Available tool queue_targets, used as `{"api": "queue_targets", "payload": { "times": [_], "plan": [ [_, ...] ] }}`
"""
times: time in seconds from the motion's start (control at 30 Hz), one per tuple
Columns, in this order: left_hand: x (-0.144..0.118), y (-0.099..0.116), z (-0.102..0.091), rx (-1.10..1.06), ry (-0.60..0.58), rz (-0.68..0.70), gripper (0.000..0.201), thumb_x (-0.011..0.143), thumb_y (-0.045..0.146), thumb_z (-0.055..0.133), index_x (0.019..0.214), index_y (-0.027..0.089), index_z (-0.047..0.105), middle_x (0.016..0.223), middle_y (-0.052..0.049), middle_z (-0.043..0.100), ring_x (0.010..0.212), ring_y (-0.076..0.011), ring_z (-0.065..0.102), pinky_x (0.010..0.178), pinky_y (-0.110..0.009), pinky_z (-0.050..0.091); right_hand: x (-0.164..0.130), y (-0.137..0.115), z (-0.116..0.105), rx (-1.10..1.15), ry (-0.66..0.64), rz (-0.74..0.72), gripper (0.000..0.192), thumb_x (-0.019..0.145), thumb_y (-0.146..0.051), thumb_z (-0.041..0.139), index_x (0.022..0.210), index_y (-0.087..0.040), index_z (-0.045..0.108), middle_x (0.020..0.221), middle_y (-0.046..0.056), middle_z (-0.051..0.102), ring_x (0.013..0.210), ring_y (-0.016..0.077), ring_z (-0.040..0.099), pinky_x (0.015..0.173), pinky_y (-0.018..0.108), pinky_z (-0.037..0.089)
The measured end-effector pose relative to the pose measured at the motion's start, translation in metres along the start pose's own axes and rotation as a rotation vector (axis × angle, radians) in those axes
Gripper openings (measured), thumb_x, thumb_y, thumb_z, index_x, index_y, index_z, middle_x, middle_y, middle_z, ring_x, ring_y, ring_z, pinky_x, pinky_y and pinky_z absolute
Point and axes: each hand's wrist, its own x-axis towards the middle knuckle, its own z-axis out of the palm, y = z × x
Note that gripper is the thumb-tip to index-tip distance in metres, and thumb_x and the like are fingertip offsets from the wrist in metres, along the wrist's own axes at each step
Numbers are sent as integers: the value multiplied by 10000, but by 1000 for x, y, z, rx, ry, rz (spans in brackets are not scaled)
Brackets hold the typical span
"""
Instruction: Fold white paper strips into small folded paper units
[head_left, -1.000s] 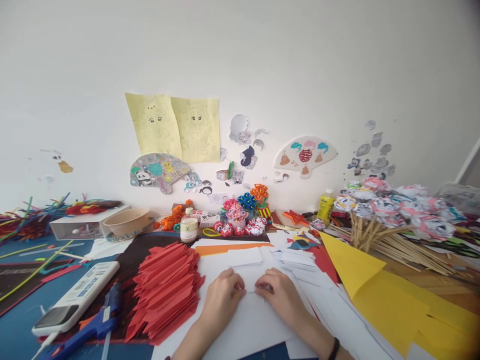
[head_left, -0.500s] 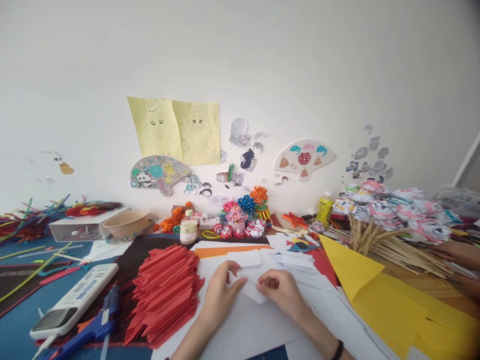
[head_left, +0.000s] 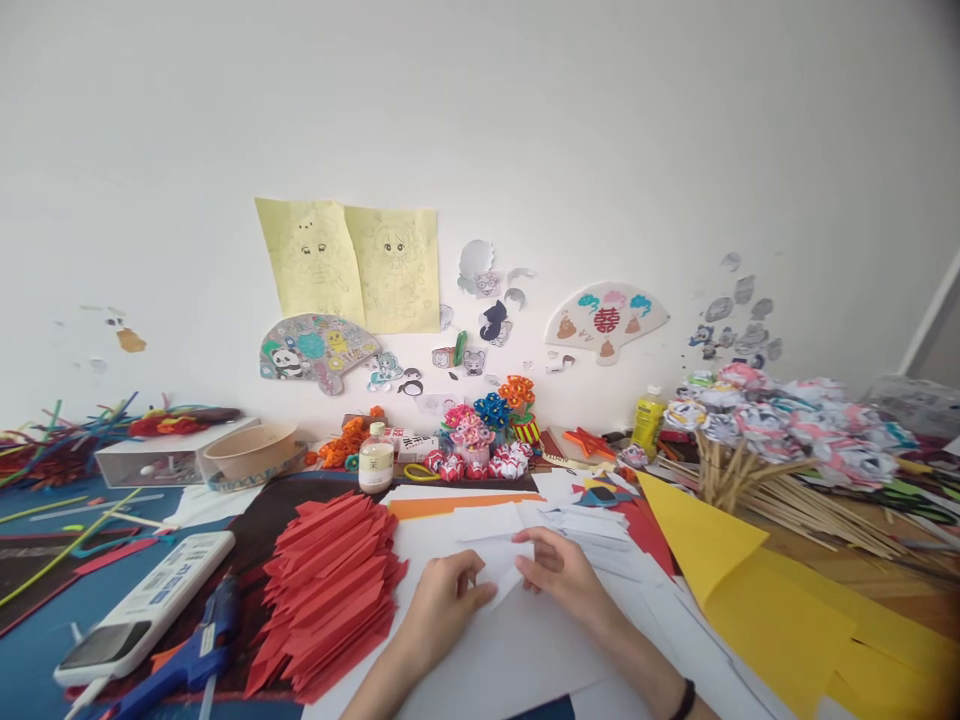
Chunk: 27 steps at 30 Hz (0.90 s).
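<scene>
A small piece of white paper [head_left: 504,568] is pinched between my two hands above large white sheets [head_left: 517,650]. My left hand [head_left: 448,598] grips its left side, thumb against curled fingers. On the upper right, my right hand [head_left: 556,572] holds the same paper between thumb and fingertips. The paper looks folded at an angle, though my fingers hide part of it. Just beyond lies a white paper rectangle [head_left: 486,520]. Loose white slips [head_left: 589,525] spread to the right of my right hand. Folded red paper strips [head_left: 330,590] are heaped left of my left hand.
A blue glue gun [head_left: 199,645] and a white power strip [head_left: 150,605] lie at left. A small bottle [head_left: 376,460] stands behind the red strips. Yellow paper [head_left: 780,600] covers the right side, below paper flowers on sticks [head_left: 757,430]. The wall [head_left: 480,120] bounds the back.
The white paper has turned between my hands, with my right hand shifting to its upper corner. My left hand has moved slightly down. Another person's hand at the far right has left view.
</scene>
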Motion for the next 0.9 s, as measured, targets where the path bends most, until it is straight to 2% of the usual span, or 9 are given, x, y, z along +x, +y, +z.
{"api": "queue_targets", "payload": {
  "times": [0.1,0.17,0.27,0.33,0.47,0.57,0.67,0.77,0.9],
  "plan": [
    [0,-10,-2,109,-60,-10,87,702,261,645,734,182,630,640,44,549,613,-122,457,595,-226,308,-1,3,-7,-257,19,-13,280,709,-402,699,835,-154,670,715,34,643,639,166,580,590,263,441],
    [0,-14,-1,153,-75,3,105,686,253,655,772,192,654,708,30,597,661,-135,486,632,-233,325,-3,3,-8,-438,12,-16,181,694,-332,705,711,-155,675,660,25,640,614,159,552,581,264,416],
    [1,-15,1,152,-79,37,164,666,220,663,829,210,662,788,23,637,729,-151,512,692,-244,346,-7,1,-6,-613,25,-74,79,655,-224,716,642,-164,666,670,9,634,623,147,526,605,260,396],
    [1,-15,1,140,-74,33,196,654,201,667,849,219,663,805,26,650,733,-153,517,702,-249,350,-8,-1,-4,-633,24,-99,58,634,-186,722,662,-167,675,683,2,630,627,140,522,609,250,390],
    [3,-14,2,112,-78,36,178,658,177,659,829,227,680,771,36,654,689,-142,511,679,-244,352,-6,0,-2,-532,-32,-30,93,664,-220,712,741,-169,706,627,-5,625,573,128,519,549,224,377],
    [4,-14,4,85,-55,53,167,675,168,637,820,233,689,784,31,662,699,-144,516,686,-246,358,-5,1,-1,-529,-17,15,71,668,-227,711,675,-158,695,565,-8,610,542,125,516,525,218,364],
    [3,-15,6,71,-29,39,167,683,168,628,819,240,692,777,29,675,700,-150,520,682,-250,360,-6,1,-1,-580,15,-39,63,640,-181,722,614,-162,668,604,-12,624,570,121,521,546,216,355],
    [2,-14,7,96,-5,34,112,689,171,629,764,233,684,743,28,680,704,-157,524,676,-257,356,-6,1,-1,-599,9,-75,57,630,-139,716,638,-175,673,638,-25,633,583,113,520,560,210,350],
    [0,-7,4,165,-2,95,93,721,161,608,681,222,666,735,17,679,747,-170,530,714,-280,346,-8,3,0,-609,17,-85,81,636,-114,704,612,-178,661,630,-32,613,569,106,511,546,206,340]
  ]
}}
